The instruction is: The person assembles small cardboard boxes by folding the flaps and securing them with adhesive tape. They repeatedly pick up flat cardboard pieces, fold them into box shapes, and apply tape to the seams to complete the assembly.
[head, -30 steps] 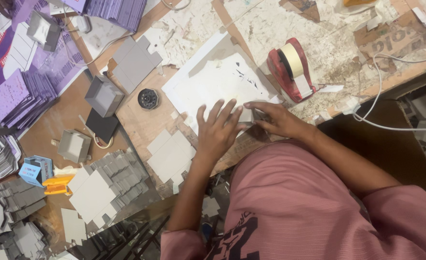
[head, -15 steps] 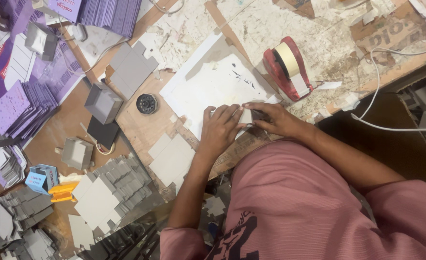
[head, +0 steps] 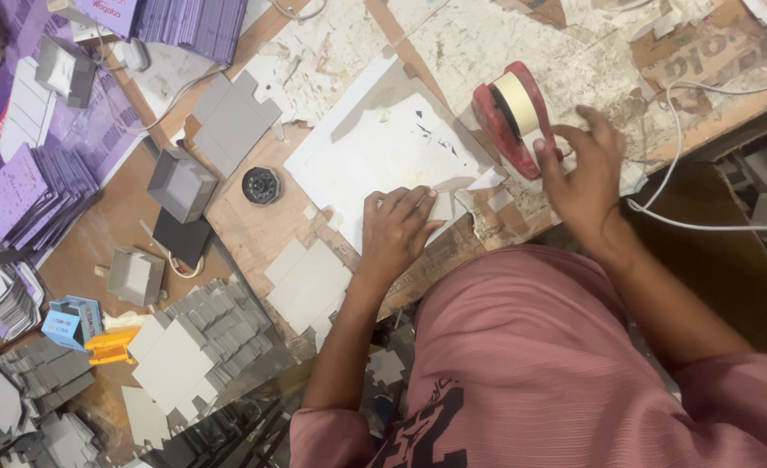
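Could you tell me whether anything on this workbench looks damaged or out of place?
Yes: the bench top is badly worn, its surface flaking and crusted with torn paper scraps. The white sheet under the left hand looks stained and torn.

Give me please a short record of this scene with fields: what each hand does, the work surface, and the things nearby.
left hand: left hand pressed flat on a small grey card piece
right hand: right hand at the red tape dispenser, fingers touching it
surface: white sheet on a worn wooden table
nearby: black round knob, folded grey box, flat grey cut-outs, purple card stacks, white cable
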